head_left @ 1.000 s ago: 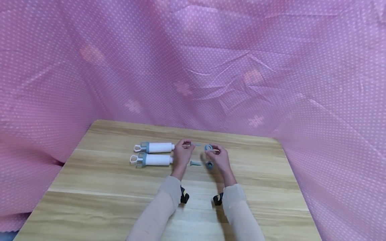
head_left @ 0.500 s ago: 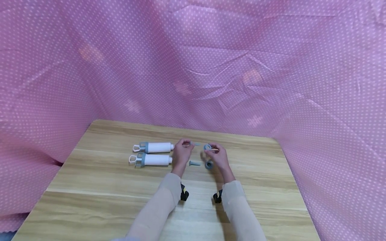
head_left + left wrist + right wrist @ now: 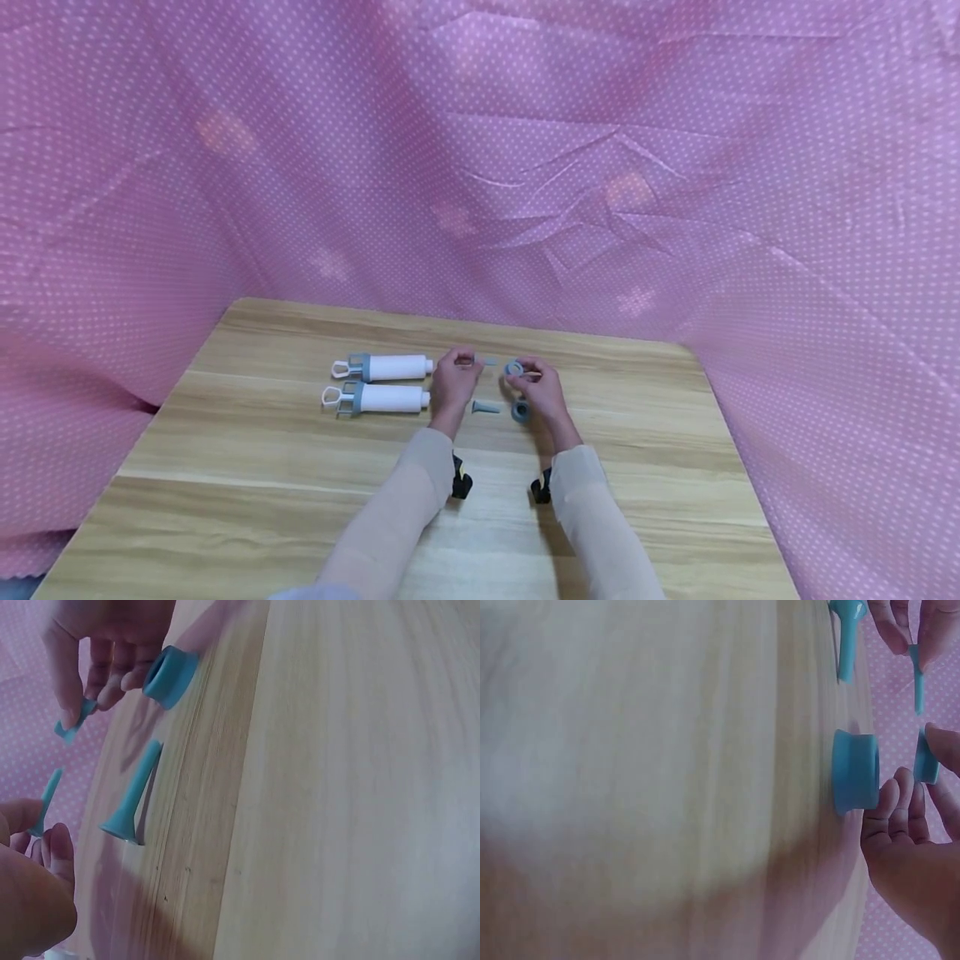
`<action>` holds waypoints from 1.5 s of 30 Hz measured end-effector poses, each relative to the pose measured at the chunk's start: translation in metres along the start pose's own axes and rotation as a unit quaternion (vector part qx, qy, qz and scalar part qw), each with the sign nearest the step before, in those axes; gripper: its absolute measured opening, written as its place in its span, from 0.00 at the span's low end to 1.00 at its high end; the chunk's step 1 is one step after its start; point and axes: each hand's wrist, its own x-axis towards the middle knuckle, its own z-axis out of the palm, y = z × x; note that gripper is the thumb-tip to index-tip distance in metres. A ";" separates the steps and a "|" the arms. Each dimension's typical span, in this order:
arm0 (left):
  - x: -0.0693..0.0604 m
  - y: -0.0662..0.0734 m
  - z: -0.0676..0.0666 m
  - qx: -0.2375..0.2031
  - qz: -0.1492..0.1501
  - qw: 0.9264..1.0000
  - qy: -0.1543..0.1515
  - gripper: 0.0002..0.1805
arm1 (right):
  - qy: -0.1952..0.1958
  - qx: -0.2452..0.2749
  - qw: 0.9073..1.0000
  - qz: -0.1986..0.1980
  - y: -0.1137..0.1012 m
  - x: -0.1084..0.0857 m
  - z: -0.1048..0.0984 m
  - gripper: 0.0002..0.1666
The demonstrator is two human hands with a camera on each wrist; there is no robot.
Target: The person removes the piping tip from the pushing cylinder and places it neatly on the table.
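In the head view my left hand (image 3: 454, 385) pinches a slim blue-green nozzle (image 3: 491, 362) by its wide end, the thin tip pointing right. Between thumb and fingers of my right hand (image 3: 543, 390) is a blue-green ring (image 3: 513, 368), held above the table and a short gap from that tip. A second flared nozzle (image 3: 133, 793) lies on the wood, nearer the person. Beside it, to the right, rests a second ring (image 3: 856, 772) with a flared rim. The left wrist view shows both held parts apart from each other.
Left of my left hand lie two white syringe-like tubes (image 3: 397, 367) with blue-grey collars and looped plunger handles, side by side. The wooden table (image 3: 300, 500) ends at a pink dotted cloth (image 3: 480, 167) behind and at both sides.
My right hand has shifted slightly left, bringing the ring a little closer to the nozzle tip. My left hand keeps its pinch on the nozzle, almost still.
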 end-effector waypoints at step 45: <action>0.007 -0.016 0.011 0.067 0.024 0.997 0.010 0.10 | 0.004 -0.116 0.993 -0.012 0.010 0.008 0.005 0.19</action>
